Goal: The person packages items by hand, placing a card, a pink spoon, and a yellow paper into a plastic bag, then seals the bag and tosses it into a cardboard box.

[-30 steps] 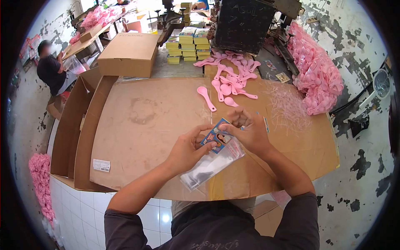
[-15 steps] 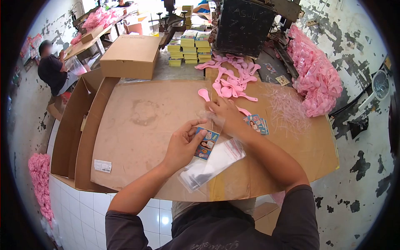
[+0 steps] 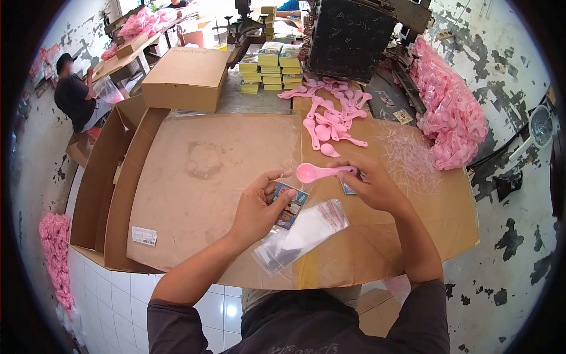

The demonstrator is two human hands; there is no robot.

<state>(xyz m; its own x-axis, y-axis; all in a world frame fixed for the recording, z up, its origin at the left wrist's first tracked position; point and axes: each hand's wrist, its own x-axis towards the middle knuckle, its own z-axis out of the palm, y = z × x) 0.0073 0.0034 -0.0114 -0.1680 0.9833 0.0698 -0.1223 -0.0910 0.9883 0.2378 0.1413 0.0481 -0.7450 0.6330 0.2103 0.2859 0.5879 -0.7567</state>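
Note:
My left hand (image 3: 254,207) is closed on a small blue printed card (image 3: 290,207), thumb on its face. Clear plastic seems to lie around the card, though its outline is hard to make out. My right hand (image 3: 378,184) pinches a pink spoon (image 3: 309,173) by its handle, the bowl pointing left, just above the card. Below the left hand, clear plastic bags (image 3: 306,235) lie on the cardboard. Partly hidden under my right hand are more printed cards (image 3: 348,188). A single pink spoon (image 3: 329,151) rests beyond it, near the heap of pink spoons (image 3: 330,118).
Stacks of yellow-edged cards (image 3: 270,66) stand at the back, beside a closed cardboard box (image 3: 184,79). A black machine (image 3: 349,41) is behind the spoons. Bagged pink spoons (image 3: 449,112) and plastic strips (image 3: 407,154) lie right. An open carton (image 3: 112,194) borders the left; a person (image 3: 76,97) sits beyond.
My right hand has picked up a pink spoon from the cardboard and brought it back toward me, level with the card. My left hand has stayed nearly in place, holding the card.

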